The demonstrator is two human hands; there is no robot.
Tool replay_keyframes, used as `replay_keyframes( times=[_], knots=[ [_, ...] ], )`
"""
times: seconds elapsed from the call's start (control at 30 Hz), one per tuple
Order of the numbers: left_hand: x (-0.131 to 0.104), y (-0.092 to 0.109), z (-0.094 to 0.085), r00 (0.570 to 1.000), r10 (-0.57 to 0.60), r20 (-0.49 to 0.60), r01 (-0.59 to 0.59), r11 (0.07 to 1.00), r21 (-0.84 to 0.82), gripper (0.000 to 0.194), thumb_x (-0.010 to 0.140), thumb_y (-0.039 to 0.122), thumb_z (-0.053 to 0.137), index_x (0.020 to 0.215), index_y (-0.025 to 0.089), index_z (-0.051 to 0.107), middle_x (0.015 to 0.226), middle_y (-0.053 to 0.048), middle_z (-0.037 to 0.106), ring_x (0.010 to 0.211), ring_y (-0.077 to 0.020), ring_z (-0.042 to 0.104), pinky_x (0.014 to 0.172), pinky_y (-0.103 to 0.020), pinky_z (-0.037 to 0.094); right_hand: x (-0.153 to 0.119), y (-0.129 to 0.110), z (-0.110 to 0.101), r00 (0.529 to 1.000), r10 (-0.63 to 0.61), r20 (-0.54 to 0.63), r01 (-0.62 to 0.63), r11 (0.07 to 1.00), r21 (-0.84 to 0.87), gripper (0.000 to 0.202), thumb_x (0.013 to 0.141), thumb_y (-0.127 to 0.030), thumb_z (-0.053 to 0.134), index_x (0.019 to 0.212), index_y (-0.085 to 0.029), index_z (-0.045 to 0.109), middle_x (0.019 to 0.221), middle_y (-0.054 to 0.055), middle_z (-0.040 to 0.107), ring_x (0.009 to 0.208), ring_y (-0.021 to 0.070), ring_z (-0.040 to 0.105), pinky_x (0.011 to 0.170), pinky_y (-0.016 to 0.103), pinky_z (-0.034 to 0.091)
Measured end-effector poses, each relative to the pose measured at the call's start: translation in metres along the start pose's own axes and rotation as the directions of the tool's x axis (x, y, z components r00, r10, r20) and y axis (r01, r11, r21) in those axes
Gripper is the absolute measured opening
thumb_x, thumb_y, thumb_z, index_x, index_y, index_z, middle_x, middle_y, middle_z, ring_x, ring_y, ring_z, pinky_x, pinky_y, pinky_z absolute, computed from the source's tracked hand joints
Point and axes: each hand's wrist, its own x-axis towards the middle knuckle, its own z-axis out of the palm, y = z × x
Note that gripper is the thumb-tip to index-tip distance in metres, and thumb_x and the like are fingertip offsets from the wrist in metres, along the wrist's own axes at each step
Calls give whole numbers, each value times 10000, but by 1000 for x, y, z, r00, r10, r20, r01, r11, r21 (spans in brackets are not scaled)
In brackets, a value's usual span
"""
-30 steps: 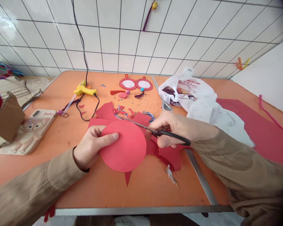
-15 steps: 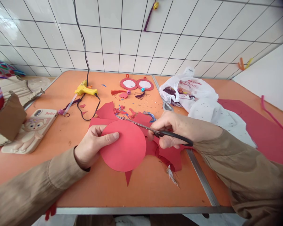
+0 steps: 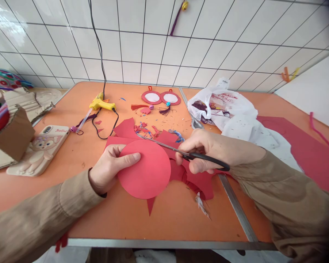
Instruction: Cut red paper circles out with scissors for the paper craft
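Observation:
Between the thumb and fingers of my left hand (image 3: 116,166) is a red paper circle (image 3: 146,173), gripped at its left side and held above the table. My right hand (image 3: 205,149) is closed around the black handles of a pair of scissors (image 3: 191,156). The blades point left and lie along the circle's upper edge; whether they touch the paper I cannot tell. Red paper offcuts (image 3: 201,180) lie beneath and to the right of the circle. Behind it are small red and blue scraps (image 3: 146,129).
A yellow glue gun (image 3: 102,102) with its cord lies at the back left, near a phone (image 3: 39,149) and a cardboard box (image 3: 15,133). Two red rings with white centres (image 3: 152,96) lie at the back. Rightward are a white plastic bag (image 3: 235,106) and a red sheet (image 3: 298,142).
The whole view has shifted slightly, so things appear a little further right. My right hand and the scissors have drawn slightly rightward from the circle. Both grips stay the same.

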Motion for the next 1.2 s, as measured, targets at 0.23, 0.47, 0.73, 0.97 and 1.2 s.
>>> replay_keyframes(
  times=[0.23,0.47,0.73,0.97,1.2],
  knots=[
    [-1,-1,0,1000,-7,-21,7,1000,7,155,661,288,820,650,147,758,585,-40,728,498,-141,652,447,-189,501,0,4,-3,999,-35,29,36,999,-37,420,698,-510,735,769,-107,644,490,-50,485,347,69,505,307,139,341],
    [0,-1,-1,1000,-4,-5,3,1000,-6,135,693,274,800,683,144,767,603,-39,738,515,-139,666,465,-181,518,-1,4,-3,999,-5,33,7,999,-48,422,711,-515,719,794,-107,653,497,-51,481,345,73,512,315,143,343],
    [1,0,0,1000,-4,-7,4,1000,-6,155,675,290,813,670,143,764,593,-40,733,506,-136,660,457,-175,508,-3,2,-2,1000,12,11,-11,998,-66,424,724,-529,692,788,-112,658,493,-48,484,342,76,508,318,153,356],
    [2,-1,0,1000,7,0,-7,1000,-12,142,680,280,812,652,150,763,599,-35,736,513,-133,663,466,-176,517,-3,2,-4,1000,11,8,-10,997,-74,416,726,-518,694,786,-109,650,497,-43,497,348,79,521,325,148,363],
    [0,-1,1,1000,-6,-17,6,1000,-1,163,663,297,821,645,146,759,599,-45,737,515,-150,668,463,-197,524,-1,4,-4,997,6,74,-6,1000,1,439,722,-530,705,806,-107,623,503,-52,486,364,72,511,327,144,358]
  ],
)
